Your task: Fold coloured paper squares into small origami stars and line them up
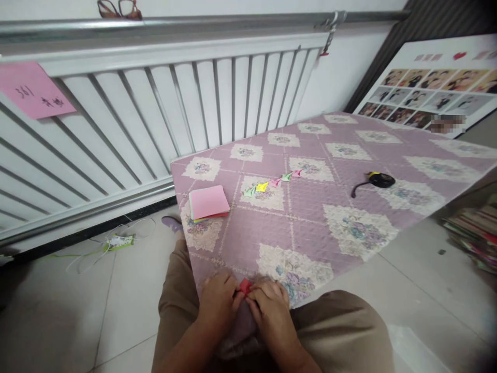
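A table (248,238) under a mauve cloth with pale floral squares took up most of the view, one corner running in between the person's knees. Behind it, against the wall, stood a white radiator (171,109) with upright slats. A board of small photographs (435,90), headed by a red heart, leaned at the far right.

The person sat at the near end in khaki trousers (341,321). A loose pile of papers or books (476,233) lay at the right edge, partly cut off. On the radiator's left end hung a pink sign (37,90) with handwriting.

Both hands met at the table's near edge. The left hand (218,295) pinched one side of a small red paper piece between thumb and fingers; the right hand (272,305) pinched the other, so the fingertips nearly met around it.

Near the table's left edge lay a stack of coloured paper (210,202), pink on top. Well apart to its right was a black and yellow gadget (381,180) with a strap. Between them six little folded papers (262,187), green, yellow and pink, ran in a slanting row. Smallest was the red paper (245,286) itself, its exact folds hard to make out.
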Available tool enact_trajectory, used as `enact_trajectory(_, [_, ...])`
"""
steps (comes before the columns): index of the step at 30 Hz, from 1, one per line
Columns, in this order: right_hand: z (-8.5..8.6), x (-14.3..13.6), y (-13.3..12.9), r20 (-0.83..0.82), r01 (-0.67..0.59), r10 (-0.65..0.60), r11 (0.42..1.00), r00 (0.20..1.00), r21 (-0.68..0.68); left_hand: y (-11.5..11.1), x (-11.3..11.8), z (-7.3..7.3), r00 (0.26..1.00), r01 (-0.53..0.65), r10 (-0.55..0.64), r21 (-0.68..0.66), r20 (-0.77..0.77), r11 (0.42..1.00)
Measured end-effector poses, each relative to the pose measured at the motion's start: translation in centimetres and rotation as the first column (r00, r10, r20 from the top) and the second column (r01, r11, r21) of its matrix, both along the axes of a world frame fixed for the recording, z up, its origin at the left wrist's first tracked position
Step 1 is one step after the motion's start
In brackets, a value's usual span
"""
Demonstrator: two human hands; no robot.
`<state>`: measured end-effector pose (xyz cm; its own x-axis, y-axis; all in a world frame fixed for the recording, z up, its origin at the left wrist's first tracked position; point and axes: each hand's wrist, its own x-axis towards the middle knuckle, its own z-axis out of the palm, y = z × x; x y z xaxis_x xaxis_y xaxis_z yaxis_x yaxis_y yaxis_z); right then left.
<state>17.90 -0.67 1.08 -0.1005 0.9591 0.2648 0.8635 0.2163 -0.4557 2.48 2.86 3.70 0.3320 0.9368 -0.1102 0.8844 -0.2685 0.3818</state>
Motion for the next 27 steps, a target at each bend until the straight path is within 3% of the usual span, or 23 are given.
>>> enact_trajectory(7, [1.0,0.3,1.2,0.059,0.061,-0.059,0.998,0.997,-0.030,1.0,0.4,1.0,1.000,0.006,-0.008,-0.107,-0.026,0.994])
enact_trajectory(12, [1.9,0.1,1.8,0.112,0.081,-0.069,0.992,0.991,-0.099,1.2,0.5,1.4,0.998,0.009,-0.016,-0.107,-0.065,0.994])
enact_trajectory(17, [1.2,0.1,2.0,0.040,0.075,-0.071,0.993,0.997,-0.087,0.9,0.5,0.8,0.998,-0.010,0.006,-0.070,-0.066,0.998])
enact_trajectory(21, [0.5,0.3,1.9,-0.008,0.003,-0.004,0.995,1.000,-0.099,0.7,0.3,0.4,0.999,0.025,-0.026,-0.020,-0.033,0.999])
enact_trajectory(27, [1.3,0.8,1.7,-0.144,-0.074,0.049,0.982,0.988,-0.174,0.7,0.1,0.3,0.992,0.116,-0.115,-0.017,0.047,0.993])
